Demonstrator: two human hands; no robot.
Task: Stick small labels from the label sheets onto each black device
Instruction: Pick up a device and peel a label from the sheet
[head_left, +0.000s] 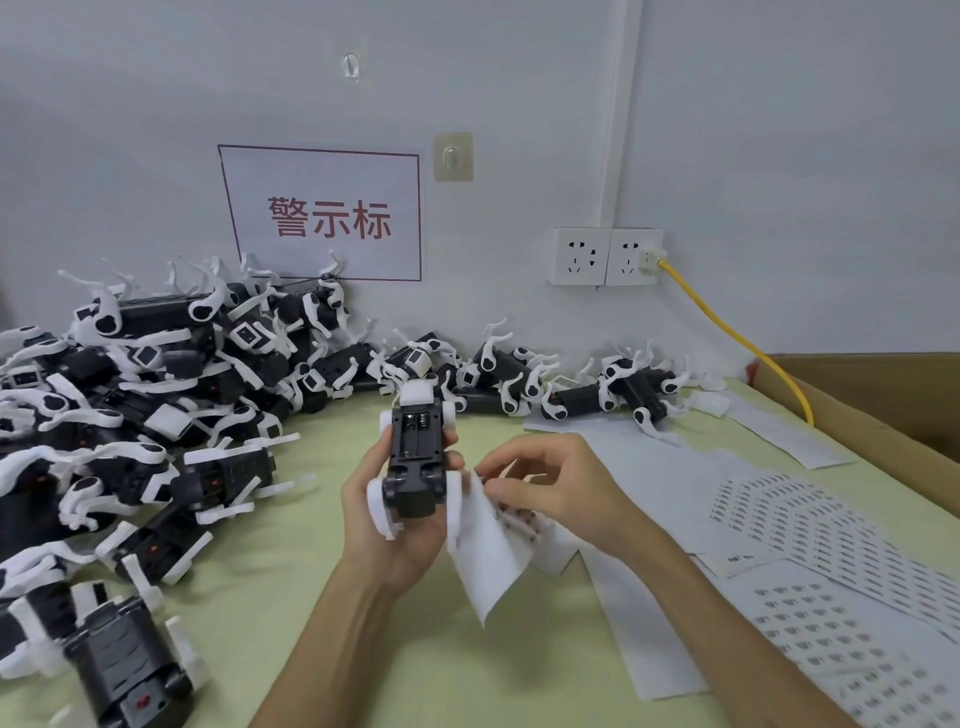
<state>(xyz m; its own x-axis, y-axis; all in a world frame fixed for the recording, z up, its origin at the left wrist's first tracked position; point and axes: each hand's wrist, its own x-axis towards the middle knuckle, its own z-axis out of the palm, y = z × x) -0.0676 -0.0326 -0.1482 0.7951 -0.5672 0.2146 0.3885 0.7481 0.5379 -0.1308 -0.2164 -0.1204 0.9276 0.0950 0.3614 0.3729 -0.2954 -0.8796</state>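
Black device (417, 457): boxy hard plastic, open recess in upturned side, white rounded legs; gripped in left hand (384, 525), fingers curled round body, above pale green table mat (322, 597). Right hand (545, 488) pinching top edge of curled white label sheet (488, 561) just beside device; single label too small to make out. Tangled heap of devices (156, 395) at left, cut off by edge. Flat label sheets (810, 530) at right, print blurred.

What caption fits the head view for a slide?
Left hand grips a black device while the right hand pinches a label sheet beside it.
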